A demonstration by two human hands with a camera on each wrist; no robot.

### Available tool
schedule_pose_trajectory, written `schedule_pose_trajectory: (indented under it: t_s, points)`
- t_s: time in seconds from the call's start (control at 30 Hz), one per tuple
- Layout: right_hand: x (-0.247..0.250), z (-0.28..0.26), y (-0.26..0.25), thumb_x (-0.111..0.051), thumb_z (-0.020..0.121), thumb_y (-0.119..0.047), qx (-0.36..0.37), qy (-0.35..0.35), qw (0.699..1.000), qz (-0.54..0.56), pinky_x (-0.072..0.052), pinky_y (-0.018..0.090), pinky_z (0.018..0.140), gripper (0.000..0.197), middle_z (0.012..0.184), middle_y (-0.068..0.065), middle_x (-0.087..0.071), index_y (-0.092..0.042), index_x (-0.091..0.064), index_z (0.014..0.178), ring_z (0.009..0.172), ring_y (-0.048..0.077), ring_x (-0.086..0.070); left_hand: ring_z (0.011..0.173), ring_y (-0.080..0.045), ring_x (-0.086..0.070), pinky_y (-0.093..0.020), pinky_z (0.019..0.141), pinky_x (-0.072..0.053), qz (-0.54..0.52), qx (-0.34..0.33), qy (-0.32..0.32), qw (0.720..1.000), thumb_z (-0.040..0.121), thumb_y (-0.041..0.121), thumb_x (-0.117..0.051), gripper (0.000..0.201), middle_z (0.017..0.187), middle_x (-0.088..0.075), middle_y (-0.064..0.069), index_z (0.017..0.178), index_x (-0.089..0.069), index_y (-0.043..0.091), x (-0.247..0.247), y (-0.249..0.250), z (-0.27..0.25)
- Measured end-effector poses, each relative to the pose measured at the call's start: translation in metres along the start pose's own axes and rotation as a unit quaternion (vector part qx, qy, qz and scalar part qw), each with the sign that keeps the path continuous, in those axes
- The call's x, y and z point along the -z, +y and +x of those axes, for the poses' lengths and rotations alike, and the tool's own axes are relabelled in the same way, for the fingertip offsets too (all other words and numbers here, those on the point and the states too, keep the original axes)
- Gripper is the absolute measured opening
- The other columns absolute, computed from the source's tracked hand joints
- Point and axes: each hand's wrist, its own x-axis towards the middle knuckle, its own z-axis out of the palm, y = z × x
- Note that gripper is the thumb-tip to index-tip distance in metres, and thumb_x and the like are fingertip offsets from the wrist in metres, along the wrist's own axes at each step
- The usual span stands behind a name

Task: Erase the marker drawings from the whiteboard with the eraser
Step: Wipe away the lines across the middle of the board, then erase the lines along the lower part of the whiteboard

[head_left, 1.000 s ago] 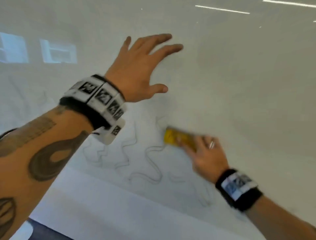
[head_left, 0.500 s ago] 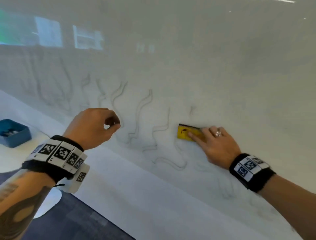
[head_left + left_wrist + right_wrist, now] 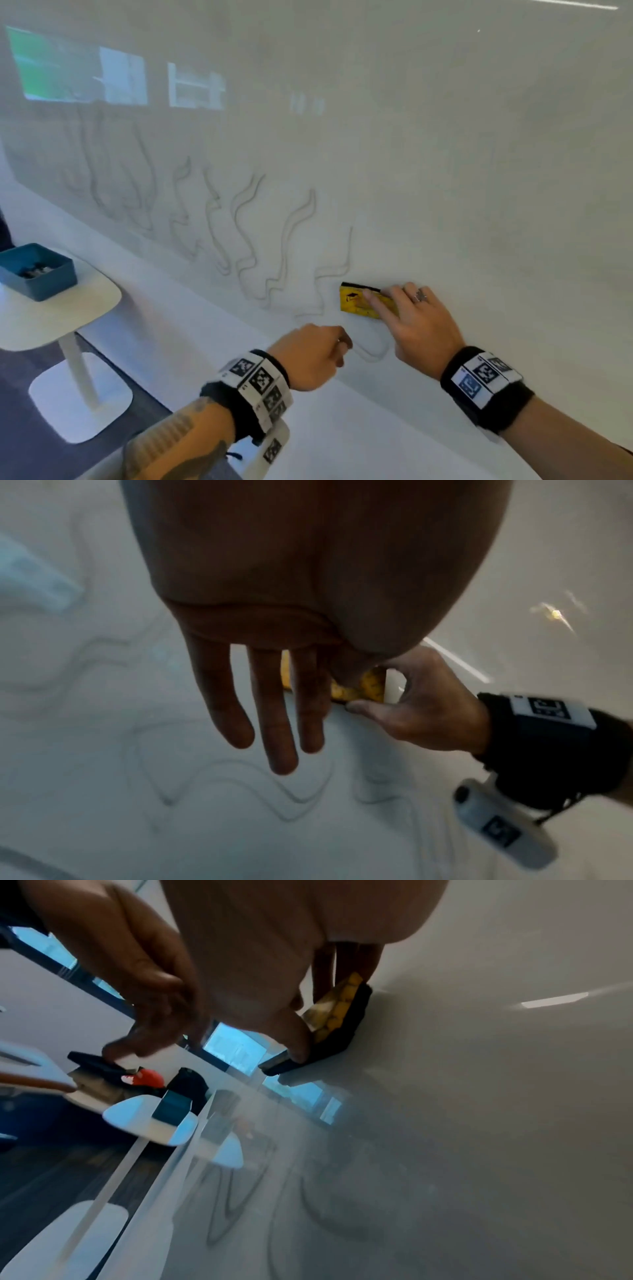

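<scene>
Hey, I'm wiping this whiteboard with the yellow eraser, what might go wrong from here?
1. The wavy marker lines left of the eraser are still there, some faint; a quick pass may leave ghosting.
2. The right hand has only fingertips and thumb on the eraser, a light grip that might slip under pressure.
3. The left hand hovers near a curl of ink and could smear it.

right hand fingers extended, thumb underneath, pinching what it holds. left hand loosely curled, holding nothing, just beside the right. both forearms reach forward, wrists banded
</scene>
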Motion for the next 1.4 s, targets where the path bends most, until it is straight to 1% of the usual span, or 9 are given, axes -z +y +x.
schedule_pose_trajectory:
  t_s: [0.1, 0.2, 0.33, 0.53, 0.77, 0.87, 1.03, 1.3, 1.4]
  points:
    - [0.000, 0.014, 0.000, -0.069, 0.076, 0.001, -0.079, 0.048, 0.995, 0.035, -0.040, 0.042, 0.071, 0.065, 0.099, 0.016, -0.066, 0.005, -0.058, 0.140, 0.085, 0.034, -0.054, 0.092, -0.016, -0.075, -0.034, 0.086, -0.059, -0.211, 0.055, 0.057, 0.974, 0.108, 0.052, -0.036, 0.047, 0.114, -0.074, 0.003, 0.137, -0.051, 0.018, -0.005, 0.021, 0.019]
    - [0.001, 0.019, -0.015, -0.078, 0.077, -0.002, -0.109, 0.103, 0.984, 0.094, -0.046, 0.043, 0.068, 0.061, 0.096, 0.017, -0.068, 0.005, -0.057, 0.133, 0.080, 0.036, -0.059, 0.083, -0.021, -0.078, -0.037, 0.085, -0.064, -0.420, 0.112, 0.108, 0.894, 0.102, 0.062, -0.042, 0.058, 0.103, -0.076, -0.007, 0.122, -0.060, 0.011, 0.000, 0.039, 0.035]
    - [-0.001, 0.023, -0.036, -0.078, 0.076, 0.000, -0.092, 0.135, 0.978, 0.133, -0.049, 0.044, 0.068, 0.059, 0.105, 0.019, -0.071, 0.000, -0.051, 0.129, 0.079, 0.034, -0.060, 0.077, -0.023, -0.078, -0.043, 0.081, -0.065, -0.476, 0.134, 0.183, 0.850, 0.098, 0.066, -0.049, 0.060, 0.083, -0.079, -0.009, 0.096, -0.074, 0.011, 0.004, 0.035, 0.045]
    - [0.043, 0.057, -0.002, -0.076, 0.085, -0.025, -0.085, 0.104, 0.972, 0.195, -0.049, 0.050, 0.090, 0.042, 0.129, 0.010, -0.069, -0.008, -0.067, 0.122, 0.108, 0.038, -0.064, 0.084, -0.013, -0.069, -0.027, 0.073, -0.053, -0.183, 0.068, 0.390, 0.900, 0.089, 0.061, -0.062, 0.040, 0.089, -0.073, 0.009, 0.101, -0.064, 0.023, 0.051, 0.013, 0.045]
    - [0.085, 0.096, 0.088, -0.066, 0.088, -0.029, -0.280, 0.202, 0.938, -0.019, -0.036, 0.056, 0.099, 0.035, 0.149, 0.012, -0.054, -0.013, -0.069, 0.119, 0.129, 0.042, -0.048, 0.103, -0.029, -0.057, -0.041, 0.087, -0.054, 0.124, -0.154, 0.567, 0.800, 0.096, 0.038, -0.069, 0.061, 0.119, -0.064, -0.010, 0.148, -0.050, 0.011, 0.109, -0.003, 0.089]
    - [0.077, 0.095, 0.087, -0.067, 0.086, -0.030, -0.289, 0.189, 0.937, -0.051, -0.033, 0.056, 0.104, 0.043, 0.154, 0.013, -0.048, -0.014, -0.067, 0.126, 0.136, 0.039, -0.042, 0.108, -0.031, -0.058, -0.046, 0.093, -0.054, 0.173, -0.235, 0.549, 0.783, 0.099, 0.026, -0.070, 0.054, 0.121, -0.065, -0.011, 0.147, -0.055, 0.009, 0.064, -0.027, 0.102]
    - [0.066, 0.096, 0.076, -0.066, 0.086, -0.031, -0.316, 0.185, 0.928, -0.066, -0.028, 0.059, 0.116, 0.047, 0.160, 0.013, -0.042, -0.016, -0.064, 0.131, 0.145, 0.036, -0.034, 0.105, -0.026, -0.059, -0.042, 0.087, -0.058, 0.341, -0.388, 0.352, 0.781, 0.107, 0.013, -0.039, 0.043, 0.116, -0.069, -0.002, 0.142, -0.062, 0.018, -0.043, -0.113, 0.095]
    - [0.069, 0.104, 0.069, -0.067, 0.086, -0.030, -0.344, 0.175, 0.919, -0.077, -0.032, 0.063, 0.113, 0.046, 0.158, 0.014, -0.043, -0.012, -0.064, 0.128, 0.143, 0.041, -0.037, 0.093, -0.028, -0.049, -0.041, 0.078, -0.044, 0.210, -0.367, 0.564, 0.709, 0.099, 0.037, -0.069, 0.049, 0.114, -0.066, -0.006, 0.142, -0.062, 0.014, 0.134, -0.037, 0.120]
    - [0.071, 0.112, 0.068, -0.069, 0.085, -0.028, -0.352, 0.186, 0.914, -0.075, -0.036, 0.065, 0.108, 0.042, 0.154, 0.016, -0.047, -0.010, -0.066, 0.123, 0.139, 0.043, -0.040, 0.103, -0.029, -0.052, -0.043, 0.085, -0.047, 0.217, -0.372, 0.543, 0.721, 0.100, 0.026, -0.067, 0.049, 0.126, -0.054, -0.002, 0.147, -0.057, 0.018, 0.108, -0.049, 0.123]
